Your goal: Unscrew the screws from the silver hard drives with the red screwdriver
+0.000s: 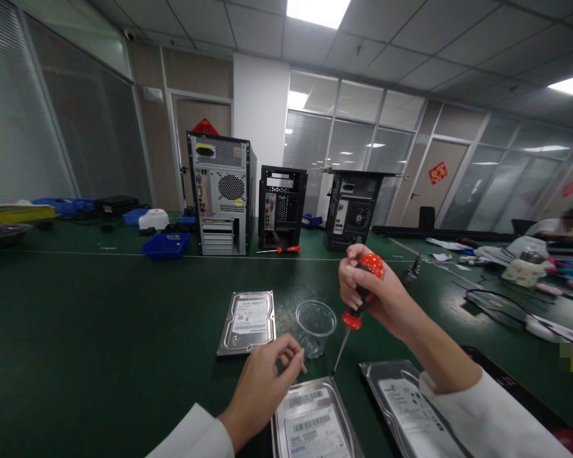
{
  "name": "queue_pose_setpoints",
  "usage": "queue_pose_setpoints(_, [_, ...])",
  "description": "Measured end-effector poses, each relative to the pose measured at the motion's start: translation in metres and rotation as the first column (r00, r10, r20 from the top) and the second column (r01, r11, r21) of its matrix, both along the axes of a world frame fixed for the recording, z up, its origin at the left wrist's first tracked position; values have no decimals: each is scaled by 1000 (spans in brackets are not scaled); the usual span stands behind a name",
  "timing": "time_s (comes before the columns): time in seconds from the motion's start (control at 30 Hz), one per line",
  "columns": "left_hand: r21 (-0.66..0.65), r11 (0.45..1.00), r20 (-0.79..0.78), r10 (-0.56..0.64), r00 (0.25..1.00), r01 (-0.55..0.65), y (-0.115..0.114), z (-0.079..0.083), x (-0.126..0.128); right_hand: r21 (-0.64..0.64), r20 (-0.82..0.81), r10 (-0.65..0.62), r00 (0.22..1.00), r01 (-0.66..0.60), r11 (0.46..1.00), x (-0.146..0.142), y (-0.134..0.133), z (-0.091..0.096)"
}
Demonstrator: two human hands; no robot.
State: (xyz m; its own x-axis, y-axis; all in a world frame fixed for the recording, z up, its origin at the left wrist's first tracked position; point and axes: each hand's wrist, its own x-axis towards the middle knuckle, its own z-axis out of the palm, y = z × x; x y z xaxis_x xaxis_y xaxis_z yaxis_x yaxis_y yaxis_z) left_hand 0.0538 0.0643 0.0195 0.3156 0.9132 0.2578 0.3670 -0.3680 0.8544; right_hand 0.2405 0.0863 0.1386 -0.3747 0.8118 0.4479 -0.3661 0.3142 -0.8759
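Note:
A red and black screwdriver [363, 296] is gripped in my right hand [379, 292], its shaft slanting down and its tip at the top corner of a silver hard drive [315, 423]. My left hand [270, 372] hovers over that drive's upper left side with its fingers curled and pressed together. Whether anything small is between those fingers is hidden. Just beyond the left fingertips stands a clear plastic cup [316, 327], with small bits at its bottom. A second hard drive [248, 322] lies behind my left hand. Under my right forearm is a third hard drive [410, 404], partly covered.
Three computer cases, a tall one [222, 194], a small one [281, 207] and a black one [356, 207], stand at the back. Another screwdriver [286, 249] and a blue tray [166, 245] lie nearby. Black cable [487, 296] and clutter are at right, where a person sits.

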Motion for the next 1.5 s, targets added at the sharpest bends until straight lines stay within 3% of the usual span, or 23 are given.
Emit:
queue_pose_setpoints(0.33, [-1,1000,0,-5,1000,5,-1,4,1,-13,-2,-28,1000,28,1000,2,5,-2])
queue_pose_setpoints(0.6, [-2,1000,4,-7,1000,7,-1,-2,0,-42,6,51,999,-51,998,4,1,-1])
queue_pose_setpoints(0.83, [-6,1000,-3,-5,1000,5,1,-2,0,32,-36,-9,999,10,999,-1,4,-4])
queue_pose_setpoints(1.1, [-6,1000,-2,-9,1000,9,0,-2,0,-18,-11,111,994,-111,994,2,0,0])
queue_pose_setpoints(1.5, [4,1000,-3,-2,1000,2,0,-1,0,4,2,135,991,-135,991,1,2,-2])
